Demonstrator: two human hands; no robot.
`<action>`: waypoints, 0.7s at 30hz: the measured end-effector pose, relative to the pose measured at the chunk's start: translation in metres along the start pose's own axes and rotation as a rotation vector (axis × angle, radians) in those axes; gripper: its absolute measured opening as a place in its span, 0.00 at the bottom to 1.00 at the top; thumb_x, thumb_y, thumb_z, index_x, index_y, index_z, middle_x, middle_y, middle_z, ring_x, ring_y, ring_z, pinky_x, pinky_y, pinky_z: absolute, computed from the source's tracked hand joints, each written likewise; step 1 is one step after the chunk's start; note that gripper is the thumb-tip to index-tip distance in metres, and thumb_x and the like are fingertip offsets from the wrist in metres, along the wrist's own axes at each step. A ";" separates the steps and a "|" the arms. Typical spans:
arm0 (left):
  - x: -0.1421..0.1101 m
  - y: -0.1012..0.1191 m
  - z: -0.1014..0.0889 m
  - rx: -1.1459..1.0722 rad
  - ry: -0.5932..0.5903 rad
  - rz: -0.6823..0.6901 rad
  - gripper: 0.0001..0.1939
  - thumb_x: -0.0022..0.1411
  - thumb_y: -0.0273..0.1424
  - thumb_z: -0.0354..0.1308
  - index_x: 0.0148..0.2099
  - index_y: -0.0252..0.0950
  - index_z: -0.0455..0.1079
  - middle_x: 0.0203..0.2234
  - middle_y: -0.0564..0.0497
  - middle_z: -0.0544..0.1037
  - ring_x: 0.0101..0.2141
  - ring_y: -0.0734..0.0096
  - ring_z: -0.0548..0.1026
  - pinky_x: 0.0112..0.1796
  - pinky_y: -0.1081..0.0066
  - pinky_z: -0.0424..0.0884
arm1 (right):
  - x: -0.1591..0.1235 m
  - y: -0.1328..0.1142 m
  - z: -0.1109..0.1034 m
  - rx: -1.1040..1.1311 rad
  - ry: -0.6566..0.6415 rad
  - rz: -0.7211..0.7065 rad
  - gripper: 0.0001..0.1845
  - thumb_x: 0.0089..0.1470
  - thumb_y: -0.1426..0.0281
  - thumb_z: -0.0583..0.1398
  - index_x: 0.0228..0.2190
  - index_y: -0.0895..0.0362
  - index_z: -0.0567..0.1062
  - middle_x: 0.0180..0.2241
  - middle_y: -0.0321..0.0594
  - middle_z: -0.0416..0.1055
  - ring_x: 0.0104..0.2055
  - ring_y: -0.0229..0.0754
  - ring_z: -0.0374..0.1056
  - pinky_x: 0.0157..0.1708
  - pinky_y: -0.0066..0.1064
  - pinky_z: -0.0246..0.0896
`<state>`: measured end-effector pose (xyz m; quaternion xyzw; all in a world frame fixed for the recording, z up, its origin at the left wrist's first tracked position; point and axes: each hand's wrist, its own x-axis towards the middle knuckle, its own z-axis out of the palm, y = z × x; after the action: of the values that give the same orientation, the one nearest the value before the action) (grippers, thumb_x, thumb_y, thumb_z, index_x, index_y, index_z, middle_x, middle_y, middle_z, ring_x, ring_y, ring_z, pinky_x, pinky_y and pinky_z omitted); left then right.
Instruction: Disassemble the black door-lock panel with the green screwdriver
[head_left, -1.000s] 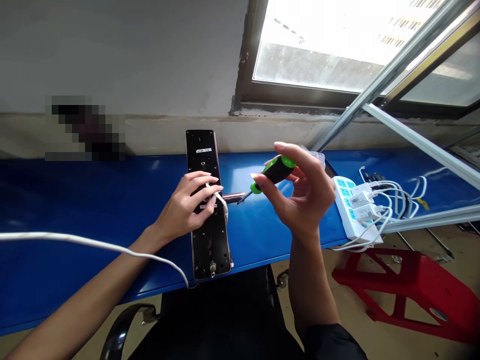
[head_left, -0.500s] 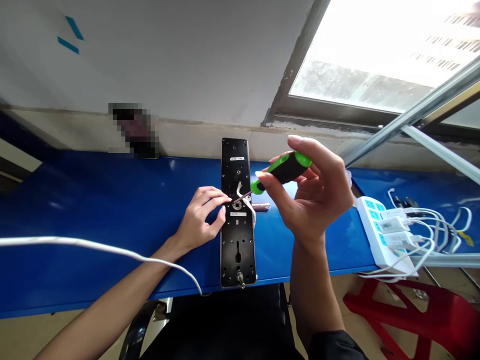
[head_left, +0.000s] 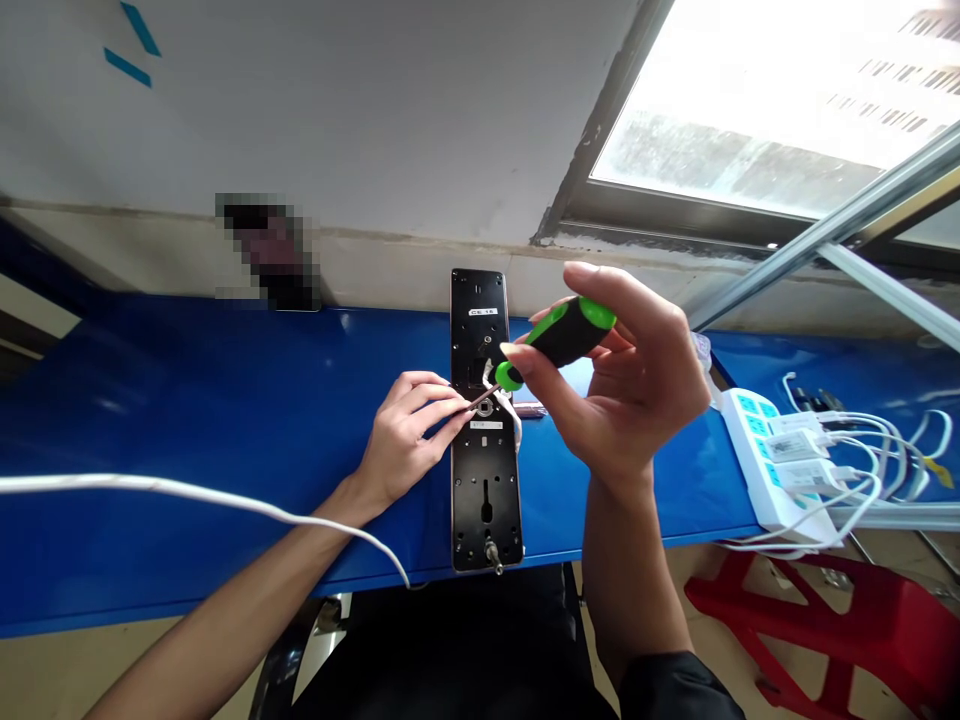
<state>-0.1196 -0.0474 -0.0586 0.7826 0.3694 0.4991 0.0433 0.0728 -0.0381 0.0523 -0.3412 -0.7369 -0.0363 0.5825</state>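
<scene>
A long black door-lock panel [head_left: 486, 490] lies lengthwise on the blue table [head_left: 187, 420], its near end over the table's front edge. My right hand [head_left: 622, 385] is closed round a black and green screwdriver [head_left: 559, 338], whose tip points down-left at the middle of the panel. My left hand [head_left: 409, 440] rests at the panel's left edge with its fingertips pinched together next to the screwdriver tip; what they pinch is too small to make out. A white wire [head_left: 513, 418] sticks out of the panel's middle.
A white power strip [head_left: 757, 460] with several plugged chargers and cables sits at the table's right end. A white cable [head_left: 187, 494] runs across the left foreground. A red plastic stool [head_left: 840, 620] stands on the floor at right. Wall and window frame lie behind the table.
My left hand moved from on top of the panel to its left edge and pinched its fingers. The screwdriver tip came down to the panel's middle. The view shifted left.
</scene>
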 end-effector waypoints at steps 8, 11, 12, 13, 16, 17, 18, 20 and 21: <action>0.002 0.002 0.000 -0.096 -0.005 -0.139 0.01 0.66 0.30 0.69 0.40 0.39 0.80 0.36 0.49 0.84 0.45 0.60 0.77 0.46 0.57 0.77 | 0.002 0.004 0.000 0.145 0.078 0.038 0.26 0.56 0.71 0.71 0.55 0.45 0.75 0.47 0.38 0.78 0.35 0.43 0.77 0.28 0.38 0.81; 0.003 0.001 -0.001 -0.172 -0.018 -0.226 0.03 0.63 0.31 0.71 0.38 0.39 0.80 0.34 0.50 0.84 0.45 0.60 0.76 0.48 0.59 0.75 | 0.003 0.008 0.000 0.175 0.099 -0.005 0.28 0.55 0.70 0.72 0.55 0.48 0.75 0.45 0.37 0.78 0.34 0.42 0.77 0.25 0.37 0.79; 0.003 0.001 -0.001 -0.205 -0.026 -0.257 0.04 0.62 0.31 0.72 0.37 0.40 0.80 0.33 0.51 0.83 0.46 0.60 0.76 0.48 0.59 0.75 | 0.003 0.009 0.000 0.182 0.100 -0.019 0.28 0.55 0.71 0.72 0.56 0.48 0.75 0.44 0.37 0.78 0.34 0.42 0.77 0.25 0.36 0.79; 0.003 0.000 0.000 -0.243 -0.037 -0.293 0.04 0.62 0.32 0.72 0.36 0.40 0.80 0.33 0.51 0.83 0.47 0.59 0.75 0.49 0.59 0.74 | 0.004 0.009 0.000 0.189 0.102 -0.022 0.28 0.55 0.71 0.72 0.56 0.47 0.75 0.44 0.37 0.78 0.34 0.42 0.77 0.25 0.36 0.80; 0.001 -0.003 0.000 -0.358 -0.083 -0.417 0.07 0.60 0.35 0.74 0.35 0.41 0.79 0.33 0.50 0.82 0.50 0.58 0.74 0.51 0.59 0.72 | 0.005 0.008 -0.001 0.224 0.112 0.002 0.28 0.54 0.73 0.72 0.55 0.46 0.76 0.41 0.36 0.78 0.35 0.42 0.77 0.26 0.36 0.80; 0.000 -0.003 0.001 -0.385 -0.098 -0.456 0.08 0.59 0.36 0.74 0.34 0.42 0.79 0.34 0.50 0.82 0.51 0.57 0.74 0.51 0.59 0.72 | 0.004 0.008 -0.001 0.243 0.112 0.010 0.28 0.54 0.74 0.72 0.55 0.45 0.77 0.41 0.36 0.78 0.35 0.42 0.78 0.27 0.36 0.80; 0.000 -0.004 0.001 -0.403 -0.109 -0.488 0.08 0.59 0.37 0.74 0.34 0.42 0.79 0.34 0.50 0.82 0.51 0.57 0.73 0.52 0.59 0.71 | 0.004 0.008 -0.001 0.261 0.110 0.019 0.29 0.53 0.74 0.73 0.54 0.46 0.77 0.41 0.36 0.78 0.35 0.42 0.78 0.27 0.36 0.81; -0.002 -0.005 0.001 -0.419 -0.124 -0.522 0.09 0.58 0.39 0.75 0.34 0.42 0.80 0.34 0.50 0.81 0.52 0.56 0.73 0.53 0.58 0.70 | 0.004 0.008 -0.001 0.291 0.112 0.040 0.29 0.52 0.76 0.73 0.54 0.46 0.78 0.42 0.36 0.78 0.36 0.42 0.78 0.27 0.35 0.81; -0.002 -0.005 0.001 -0.422 -0.130 -0.527 0.09 0.58 0.39 0.75 0.33 0.43 0.80 0.33 0.49 0.81 0.53 0.56 0.72 0.53 0.58 0.70 | 0.004 0.008 -0.001 0.299 0.117 0.051 0.29 0.52 0.76 0.73 0.54 0.46 0.78 0.43 0.36 0.79 0.36 0.42 0.78 0.27 0.35 0.81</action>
<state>-0.1225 -0.0448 -0.0629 0.6642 0.4438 0.4855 0.3551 0.0778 -0.0306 0.0530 -0.2668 -0.6899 0.0689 0.6694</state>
